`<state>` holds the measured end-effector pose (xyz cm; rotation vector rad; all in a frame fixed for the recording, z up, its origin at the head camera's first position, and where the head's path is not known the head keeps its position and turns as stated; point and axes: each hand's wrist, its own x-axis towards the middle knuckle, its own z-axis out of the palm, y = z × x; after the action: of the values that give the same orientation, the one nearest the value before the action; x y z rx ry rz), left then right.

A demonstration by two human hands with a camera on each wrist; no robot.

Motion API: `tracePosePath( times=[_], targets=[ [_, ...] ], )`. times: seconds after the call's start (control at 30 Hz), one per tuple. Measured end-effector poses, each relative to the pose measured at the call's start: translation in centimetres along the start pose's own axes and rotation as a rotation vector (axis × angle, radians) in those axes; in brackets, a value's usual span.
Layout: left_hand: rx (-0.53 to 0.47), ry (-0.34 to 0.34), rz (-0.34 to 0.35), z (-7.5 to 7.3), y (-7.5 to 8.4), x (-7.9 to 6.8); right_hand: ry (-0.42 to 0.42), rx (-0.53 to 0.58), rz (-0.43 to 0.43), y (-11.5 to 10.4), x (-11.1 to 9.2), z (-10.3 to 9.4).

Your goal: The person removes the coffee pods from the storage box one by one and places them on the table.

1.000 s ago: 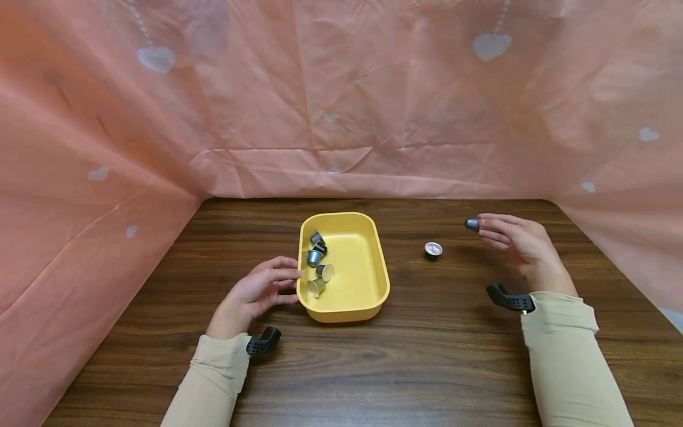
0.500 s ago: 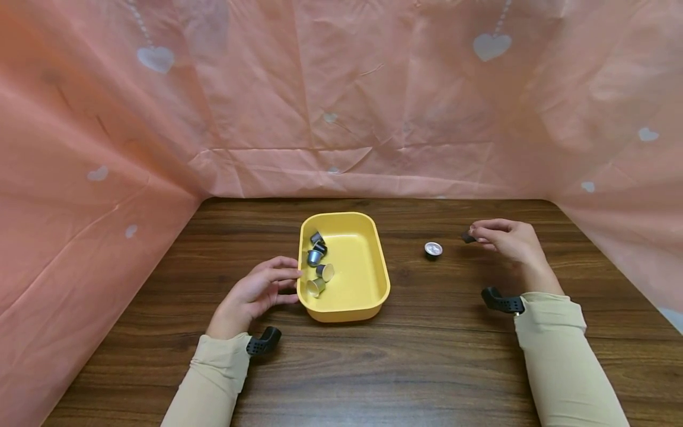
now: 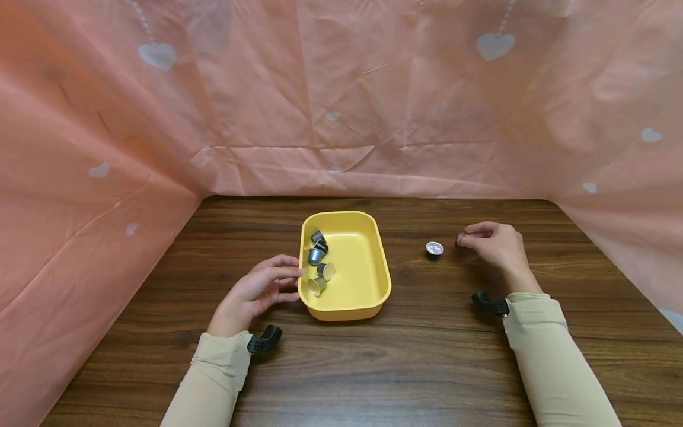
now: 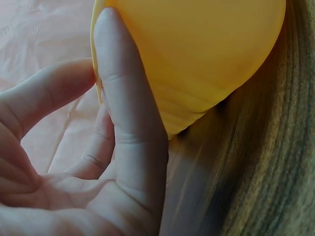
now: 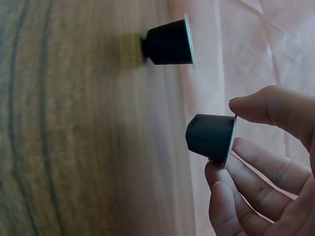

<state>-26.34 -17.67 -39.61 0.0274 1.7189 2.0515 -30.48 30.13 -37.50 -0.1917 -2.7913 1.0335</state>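
My right hand (image 3: 496,246) pinches a dark coffee capsule (image 5: 209,135) by its rim, between thumb and fingertips. In the right wrist view its narrow end points toward the table; the head view shows little of it. Beside it another dark capsule (image 5: 170,44) stands on its narrow end, silver lid (image 3: 434,248) up. The fingers of my left hand (image 3: 261,287) touch the left wall of a yellow tray (image 3: 381,261), fairly straight. Along that wall, inside the tray, lie several capsules: a blue one (image 3: 315,256), a gold one (image 3: 317,287) and dark ones (image 3: 322,270).
A brown wood-grain table (image 3: 373,367) bears the tray and the standing capsule. Pink sheeting with pale hearts (image 3: 341,118) hangs behind and at both sides. Each wrist wears a black camera mount (image 3: 265,340).
My right hand has moved left and lower with the capsule, closer to the standing one. The capsule has turned from lying sideways to narrow end down. My left hand stays on the tray.
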Motion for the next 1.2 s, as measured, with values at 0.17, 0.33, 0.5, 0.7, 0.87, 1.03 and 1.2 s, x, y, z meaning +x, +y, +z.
tracePosePath(
  times=[0.17, 0.33, 0.5, 0.7, 0.87, 1.03, 1.2],
  targets=[
    [0.015, 0.013, -0.007, 0.1, 0.1, 0.0, -0.003, -0.044, -0.026, 0.2, 0.1, 0.5],
    [0.021, 0.014, -0.007, 0.2, 0.1, 0.1, -0.027, -0.068, -0.034, 0.4, 0.2, 0.7],
    [0.021, 0.014, -0.009, 0.3, 0.2, 0.1, -0.04, -0.073, -0.025, 0.4, 0.1, 0.7],
    [0.022, 0.006, -0.003, 0.3, 0.1, 0.1, -0.048, -0.057, -0.012, 0.2, -0.1, 0.4],
    [0.026, 0.003, 0.0, 0.3, 0.0, 0.2, -0.031, -0.016, 0.015, -0.1, -0.3, -0.4],
    [0.021, 0.002, 0.008, 0.3, -0.1, 0.3, -0.024, 0.123, 0.078, -0.5, -0.3, -1.7],
    [0.017, 0.003, 0.01, 0.2, -0.1, 0.4, -0.066, 0.44, 0.115, -0.6, -0.3, -2.6]
  ],
)
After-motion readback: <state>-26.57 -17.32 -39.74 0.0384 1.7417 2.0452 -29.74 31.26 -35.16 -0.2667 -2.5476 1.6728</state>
